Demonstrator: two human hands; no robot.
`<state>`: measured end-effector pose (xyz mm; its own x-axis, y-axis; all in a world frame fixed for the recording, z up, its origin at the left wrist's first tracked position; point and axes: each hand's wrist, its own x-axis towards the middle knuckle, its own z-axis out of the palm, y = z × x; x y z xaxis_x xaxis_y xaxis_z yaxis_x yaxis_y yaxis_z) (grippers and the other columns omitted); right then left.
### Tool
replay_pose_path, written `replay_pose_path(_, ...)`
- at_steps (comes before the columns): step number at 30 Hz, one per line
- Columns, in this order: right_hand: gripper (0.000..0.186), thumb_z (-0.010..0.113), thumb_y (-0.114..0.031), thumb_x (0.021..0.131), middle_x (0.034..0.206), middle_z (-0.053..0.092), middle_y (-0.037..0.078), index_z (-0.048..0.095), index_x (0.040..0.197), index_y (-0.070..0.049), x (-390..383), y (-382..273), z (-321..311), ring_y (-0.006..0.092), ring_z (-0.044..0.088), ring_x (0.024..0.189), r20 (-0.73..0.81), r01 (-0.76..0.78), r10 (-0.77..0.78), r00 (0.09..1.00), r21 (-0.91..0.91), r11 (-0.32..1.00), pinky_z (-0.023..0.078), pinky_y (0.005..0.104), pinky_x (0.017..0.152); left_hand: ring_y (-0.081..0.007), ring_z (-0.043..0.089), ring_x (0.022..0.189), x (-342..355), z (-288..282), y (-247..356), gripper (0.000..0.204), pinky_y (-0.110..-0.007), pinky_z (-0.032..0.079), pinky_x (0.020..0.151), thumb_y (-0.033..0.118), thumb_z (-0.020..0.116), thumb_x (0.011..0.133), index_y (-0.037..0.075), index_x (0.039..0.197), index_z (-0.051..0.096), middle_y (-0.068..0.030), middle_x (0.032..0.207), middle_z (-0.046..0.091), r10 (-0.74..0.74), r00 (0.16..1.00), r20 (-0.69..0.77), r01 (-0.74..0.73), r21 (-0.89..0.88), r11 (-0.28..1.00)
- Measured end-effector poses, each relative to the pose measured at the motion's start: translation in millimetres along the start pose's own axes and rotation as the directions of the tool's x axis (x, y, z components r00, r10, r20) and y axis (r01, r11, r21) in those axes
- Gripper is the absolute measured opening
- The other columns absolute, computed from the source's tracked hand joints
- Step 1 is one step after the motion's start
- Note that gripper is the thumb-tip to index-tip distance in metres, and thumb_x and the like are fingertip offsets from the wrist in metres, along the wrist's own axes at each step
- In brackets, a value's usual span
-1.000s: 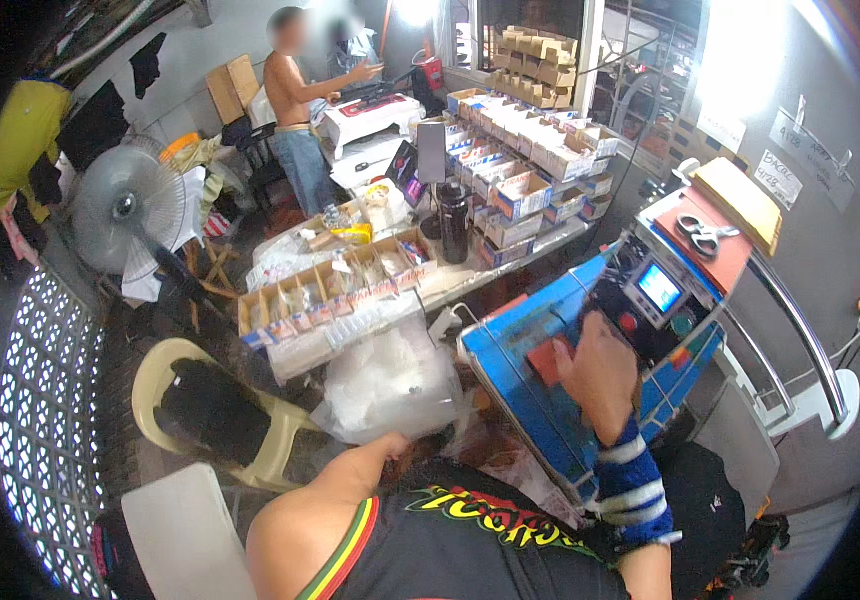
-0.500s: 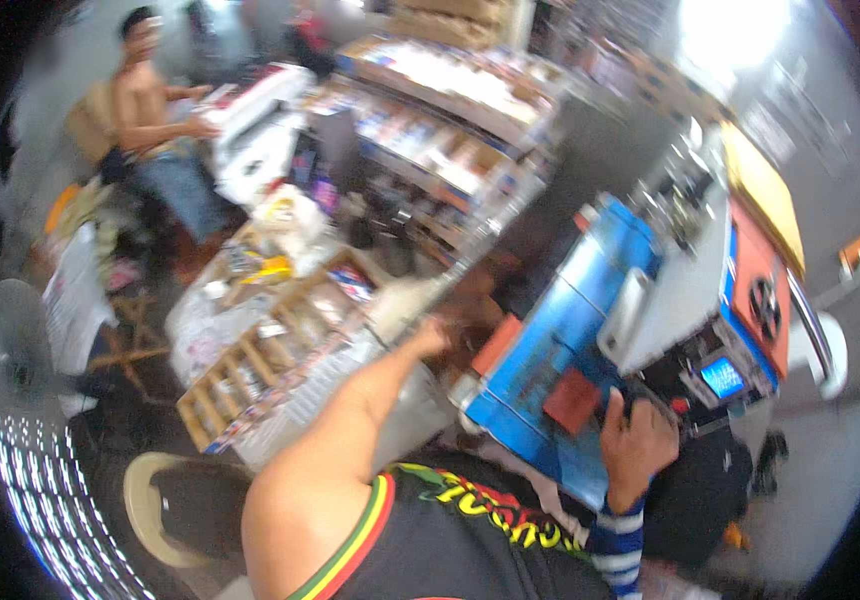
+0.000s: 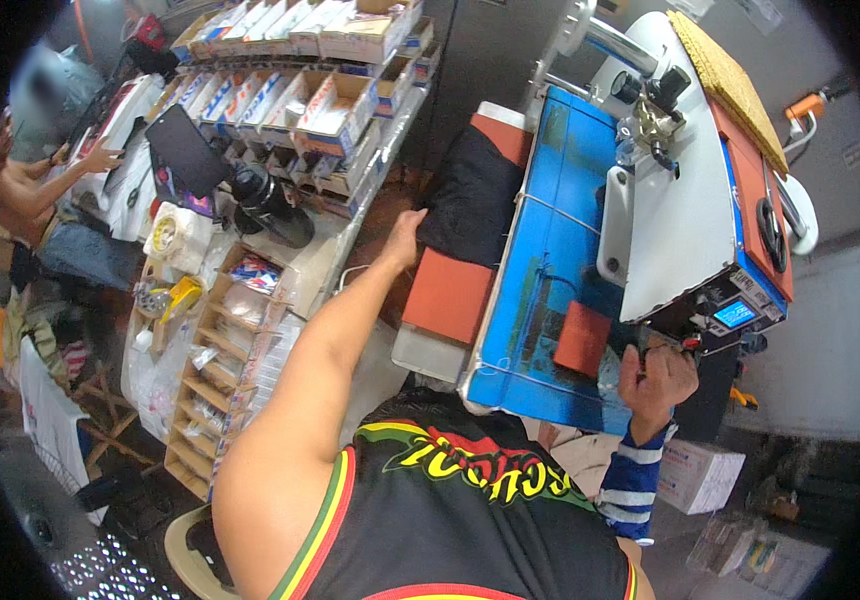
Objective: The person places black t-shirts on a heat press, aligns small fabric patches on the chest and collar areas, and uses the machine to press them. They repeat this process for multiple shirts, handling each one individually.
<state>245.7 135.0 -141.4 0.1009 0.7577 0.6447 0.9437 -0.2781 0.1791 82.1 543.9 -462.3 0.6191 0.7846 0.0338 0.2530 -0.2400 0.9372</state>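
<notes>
A black cloth (image 3: 475, 200) lies across a long pad with an orange-red surface (image 3: 448, 293), left of the blue bed of a press machine (image 3: 525, 330). My left hand (image 3: 405, 241) is at the cloth's left edge, its thumb toward the cloth and its other fingers partly hidden; it appears to grip that edge. Beside the machine's control box (image 3: 725, 310), with its lit blue screen, my right hand (image 3: 663, 380) has curled fingers close to a red button (image 3: 690, 343). What those fingers hold, if anything, is hidden. A small red pad (image 3: 581, 338) rests on the blue bed.
Left stands a table with stacked open boxes (image 3: 335, 110), a black bottle (image 3: 270, 205) and a wooden divided tray (image 3: 212, 385). Another person (image 3: 35, 195) sits at the far left. A white box (image 3: 700, 475) is at lower right, a chair (image 3: 190, 550) at lower left.
The view has turned and sharpened, so the machine and the black cloth show more clearly. My left hand, blurred before, is now at the cloth's edge. My right hand stays by the control box.
</notes>
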Motion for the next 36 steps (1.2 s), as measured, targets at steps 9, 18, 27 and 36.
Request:
replay_pose_path(9, 0.043, 0.057, -0.033, 0.105, 0.13, 0.062, 0.022, 0.058, 0.128, 0.003, -66, 123, -25, 0.0343, 0.06, 0.118, -0.492, -0.651, 0.757, 0.43, 0.411, 0.637, 0.046, 0.041, 0.097, -0.0408, 0.062, 0.122, 10, -34, 31, 0.037, -0.044, 0.048, 0.104, 0.003, 0.051, 0.087, 0.003, 0.118, 0.071, -0.0235, 0.124, 0.069, 0.059, 0.998, -0.037, -0.046, 0.283, 0.958)
replay_pose_path(18, 0.058, 0.06, -0.027, 0.105, 0.144, 0.055, 0.024, 0.042, 0.15, 0.006, -123, 231, -43, 0.0312, 0.059, 0.125, -0.426, -0.649, 0.802, 0.419, 0.478, 0.592, 0.047, 0.04, 0.105, -0.0459, 0.066, 0.109, 16, -66, 96, 0.035, -0.046, 0.052, 0.093, 0.006, 0.051, 0.084, 0.002, 0.114, 0.07, -0.0288, 0.11, 0.07, 0.131, 0.991, -0.022, -0.117, 0.318, 0.941)
replay_pose_path(27, 0.058, 0.063, -0.039, 0.104, 0.129, 0.064, 0.022, 0.055, 0.138, 0.007, -186, 340, -55, 0.0284, 0.062, 0.119, -0.464, -0.826, 0.742, 0.484, 0.039, 0.563, 0.048, 0.0387, 0.101, -0.0383, 0.069, 0.108, 9, -90, 124, 0.038, -0.043, 0.052, 0.094, 0.013, 0.052, 0.081, 0.001, 0.111, 0.072, -0.0252, 0.111, 0.072, 0.277, 0.961, -0.023, -0.258, 0.295, 0.92)
replay_pose_path(36, 0.044, 0.069, -0.028, 0.094, 0.121, 0.064, 0.022, 0.064, 0.126, 0.0, -106, 227, -86, 0.0419, 0.057, 0.117, -0.764, -0.762, 0.404, 0.503, -0.172, 0.624, 0.042, 0.0497, 0.105, -0.0475, 0.066, 0.102, -38, -118, 191, 0.032, -0.05, 0.051, 0.091, 0.005, 0.049, 0.083, -0.003, 0.109, 0.067, -0.0295, 0.103, 0.069, 0.395, 0.919, 0.008, -0.346, 0.499, 0.795)
